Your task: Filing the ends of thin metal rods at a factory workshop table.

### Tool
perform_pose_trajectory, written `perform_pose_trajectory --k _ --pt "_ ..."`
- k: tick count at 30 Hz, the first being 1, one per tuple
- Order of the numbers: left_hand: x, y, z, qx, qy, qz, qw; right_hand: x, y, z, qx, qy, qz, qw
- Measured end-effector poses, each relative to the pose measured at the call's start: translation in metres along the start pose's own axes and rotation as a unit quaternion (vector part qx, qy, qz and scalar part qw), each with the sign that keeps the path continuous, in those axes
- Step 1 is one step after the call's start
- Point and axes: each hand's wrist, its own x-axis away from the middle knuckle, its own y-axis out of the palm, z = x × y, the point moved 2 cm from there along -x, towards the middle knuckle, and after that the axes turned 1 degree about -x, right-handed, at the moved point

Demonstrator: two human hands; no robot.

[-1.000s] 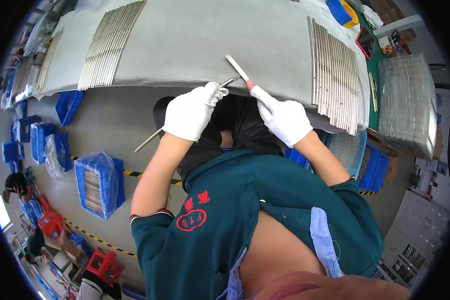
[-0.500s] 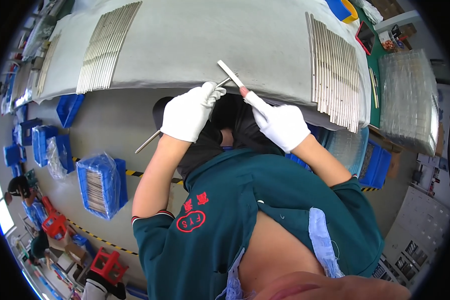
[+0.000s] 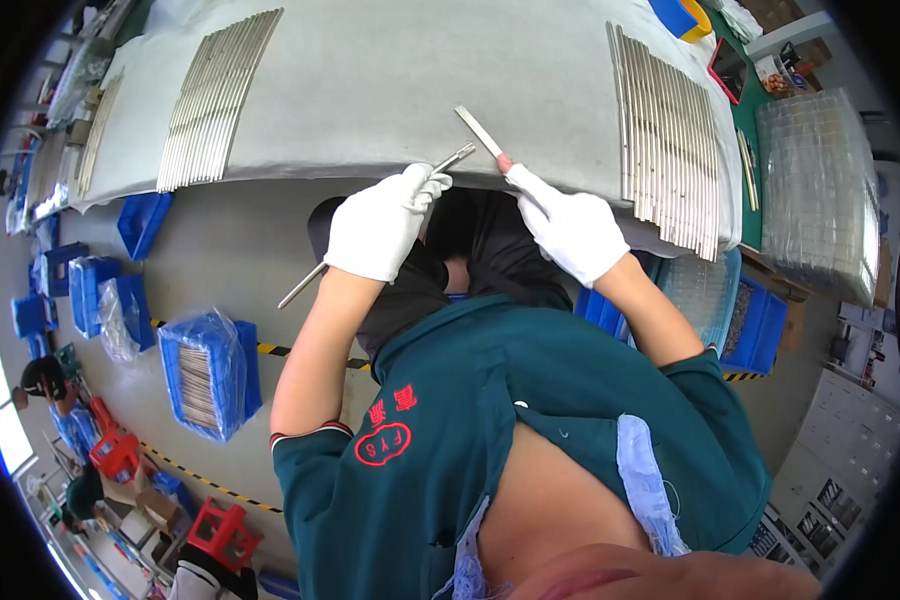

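My left hand [image 3: 378, 225], in a white glove, is closed around a thin metal rod [image 3: 302, 285]. The rod slants from beside my left forearm up to the table's front edge, its upper end sticking out past my fingers. My right hand [image 3: 578, 235], gloved too but with one bare fingertip, grips a narrow flat silver bar [image 3: 479, 131] that may be a file. The bar points up and left over the table's cloth [image 3: 390, 90]. A small gap lies between the bar and the rod's end. My palms hide part of both things.
Rows of metal rods lie on the cloth at the left [image 3: 220, 95] and right [image 3: 667, 140]. A blue crate [image 3: 248, 375] of rods in plastic stands on the floor at left. Clear plastic-wrapped trays [image 3: 818, 190] are stacked at right. Other people are at the far lower left.
The flat bar has moved right and upward, off the rod's end, which it crossed before. My right hand shifted slightly right with it; my left hand and the rod stay nearly in place.
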Motion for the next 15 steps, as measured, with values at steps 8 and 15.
perform_pose_trajectory --k 8,15 --pt "-0.003 -0.003 0.0 0.039 -0.021 -0.027 0.999 -0.006 -0.003 -0.023 0.058 -0.034 -0.026 0.997" --pt "-0.005 0.0 -0.006 0.133 0.024 -0.024 0.99 0.007 -0.002 -0.016 0.069 -0.009 -0.049 0.996"
